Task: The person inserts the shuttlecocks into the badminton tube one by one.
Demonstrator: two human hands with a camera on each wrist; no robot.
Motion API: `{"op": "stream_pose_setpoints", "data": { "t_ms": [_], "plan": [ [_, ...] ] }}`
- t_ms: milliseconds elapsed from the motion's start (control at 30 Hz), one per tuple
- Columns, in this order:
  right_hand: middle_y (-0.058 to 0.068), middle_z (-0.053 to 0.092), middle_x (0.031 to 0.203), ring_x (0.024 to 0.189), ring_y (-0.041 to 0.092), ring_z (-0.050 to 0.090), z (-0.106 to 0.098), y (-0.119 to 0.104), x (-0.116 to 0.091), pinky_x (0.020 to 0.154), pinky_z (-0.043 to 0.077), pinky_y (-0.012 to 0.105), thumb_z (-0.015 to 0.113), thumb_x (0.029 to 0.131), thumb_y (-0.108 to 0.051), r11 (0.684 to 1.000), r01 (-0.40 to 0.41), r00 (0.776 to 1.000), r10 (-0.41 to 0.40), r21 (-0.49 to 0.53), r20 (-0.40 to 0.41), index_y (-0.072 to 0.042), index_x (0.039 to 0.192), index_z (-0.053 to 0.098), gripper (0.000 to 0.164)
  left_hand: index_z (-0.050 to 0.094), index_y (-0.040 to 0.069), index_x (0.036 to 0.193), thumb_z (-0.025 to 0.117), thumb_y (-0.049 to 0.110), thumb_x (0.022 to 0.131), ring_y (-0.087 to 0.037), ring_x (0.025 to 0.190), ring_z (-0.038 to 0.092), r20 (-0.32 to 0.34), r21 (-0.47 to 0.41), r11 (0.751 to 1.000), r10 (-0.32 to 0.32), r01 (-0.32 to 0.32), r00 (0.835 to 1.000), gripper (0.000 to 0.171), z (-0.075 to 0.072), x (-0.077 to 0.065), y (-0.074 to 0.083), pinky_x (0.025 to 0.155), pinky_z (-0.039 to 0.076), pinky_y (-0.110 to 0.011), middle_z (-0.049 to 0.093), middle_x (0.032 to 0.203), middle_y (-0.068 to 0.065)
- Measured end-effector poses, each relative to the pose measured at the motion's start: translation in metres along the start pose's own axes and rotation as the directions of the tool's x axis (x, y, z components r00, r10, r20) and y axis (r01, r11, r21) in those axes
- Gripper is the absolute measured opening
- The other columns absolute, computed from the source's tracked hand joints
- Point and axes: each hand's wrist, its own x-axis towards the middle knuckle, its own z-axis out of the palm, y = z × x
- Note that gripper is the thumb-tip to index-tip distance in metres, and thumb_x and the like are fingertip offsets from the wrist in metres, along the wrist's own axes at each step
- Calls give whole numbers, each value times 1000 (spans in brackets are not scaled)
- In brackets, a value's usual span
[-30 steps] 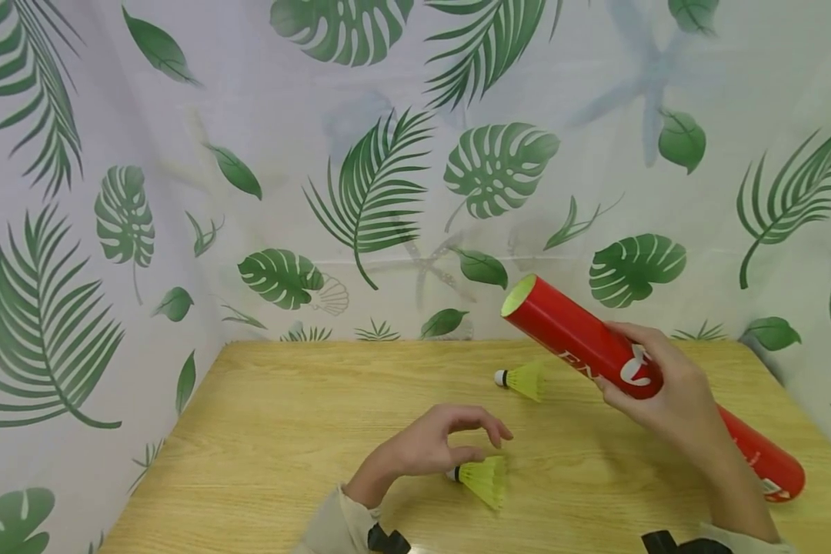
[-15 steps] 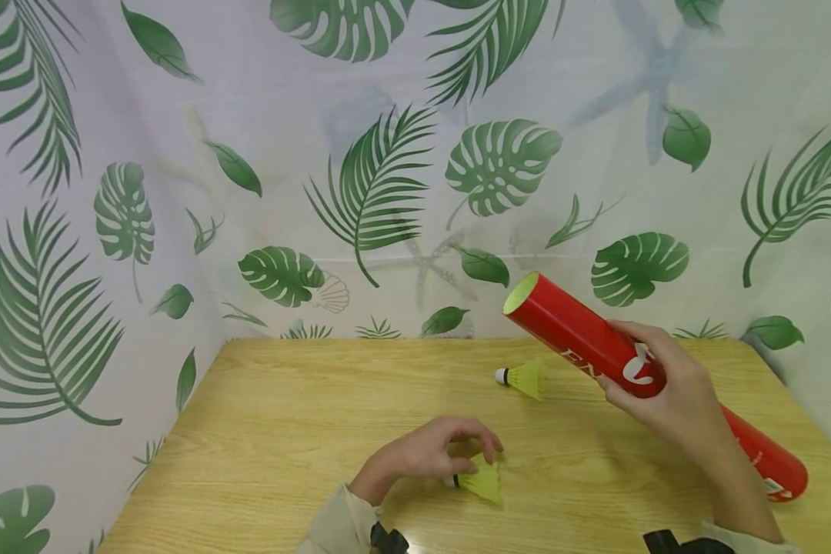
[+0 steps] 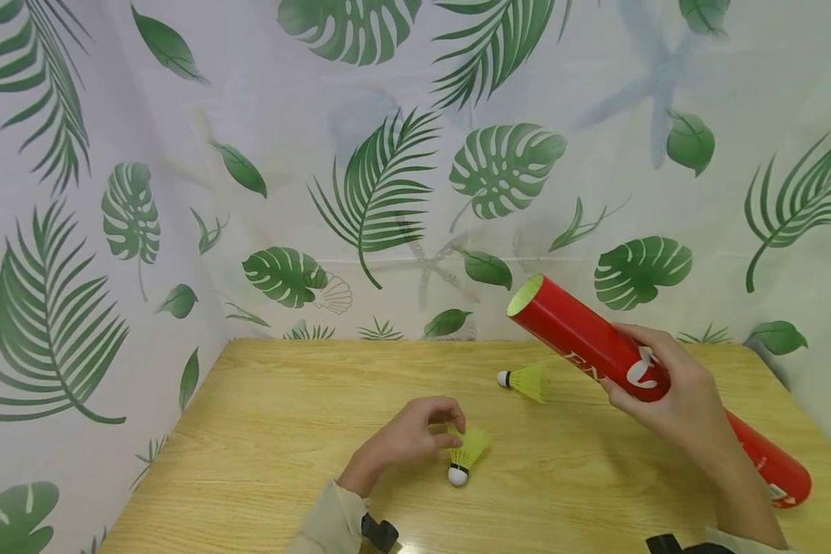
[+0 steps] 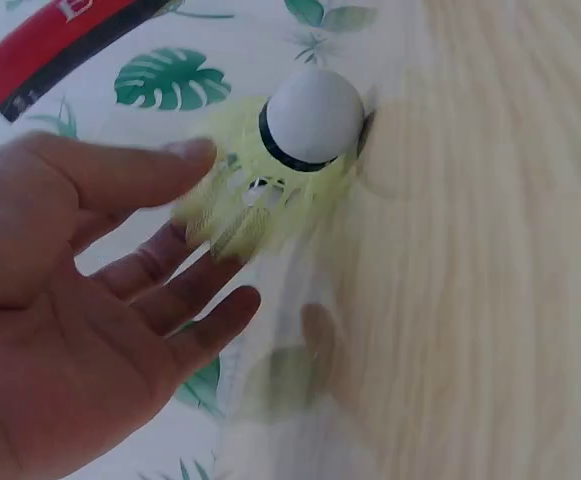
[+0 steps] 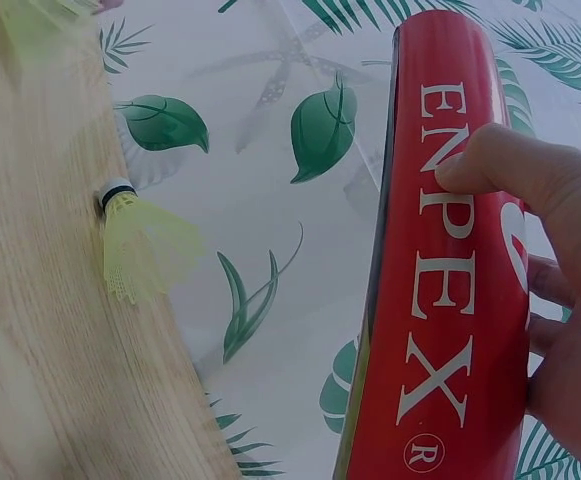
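Observation:
My left hand [image 3: 415,431] pinches the skirt of a yellow shuttlecock [image 3: 472,450] between thumb and fingertips. Its white cork points toward me, low over the tabletop; in the left wrist view this shuttlecock [image 4: 315,120] is blurred. My right hand [image 3: 672,400] grips a long red tube [image 3: 575,327], thumb on the near side and fingers on the far side. The tube slants with its open end up and to the left, while its lower end shows past my forearm. White ENPEX lettering runs along the tube [image 5: 445,350] in the right wrist view.
A second yellow shuttlecock [image 3: 526,381] lies on its side on the wooden table [image 3: 305,400], cork to the left, below the tube's open end. Leaf-patterned white cloth [image 3: 402,192] stands behind the table and along its sides.
My left hand has closed on the near shuttlecock and drawn it up-left, turning its cork from leftward to toward me. The right hand and tube have stayed nearly still.

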Motion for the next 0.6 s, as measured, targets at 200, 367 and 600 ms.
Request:
{"op": "stream_pose_setpoints", "data": {
  "t_ms": [200, 367, 600],
  "plan": [
    [4, 61, 133, 103, -3, 53, 0, 0, 0, 75, 47, 4, 87, 73, 5, 1000, -1, 1000, 1, -3, -3, -21, 148, 55, 87, 70, 8, 97, 70, 2, 97, -18, 100, 64, -222, 41, 998, -29, 39, 975, 6, -20, -5, -7, 97, 53, -42, 68, 100, -3],
    [3, 61, 132, 101, -2, 54, -1, -1, 0, 73, 48, 5, 87, 73, 5, 1000, -1, 1000, 1, 0, -1, -21, 148, 55, 86, 70, 4, 100, 70, -2, 95, -21, 87, 67, -402, 27, 1000, -4, 16, 916, 7, -34, -8, -4, 80, 56, -35, 68, 100, -7],
    [4, 61, 132, 101, -1, 54, 0, -1, -1, 72, 49, 7, 88, 73, 5, 1000, -1, 1000, 1, 7, 10, -20, 148, 55, 85, 70, 2, 99, 73, -4, 92, -26, 89, 71, -618, 10, 997, 71, -83, 783, 10, -44, -8, 10, 83, 60, -37, 71, 103, -12]
  ]
}}
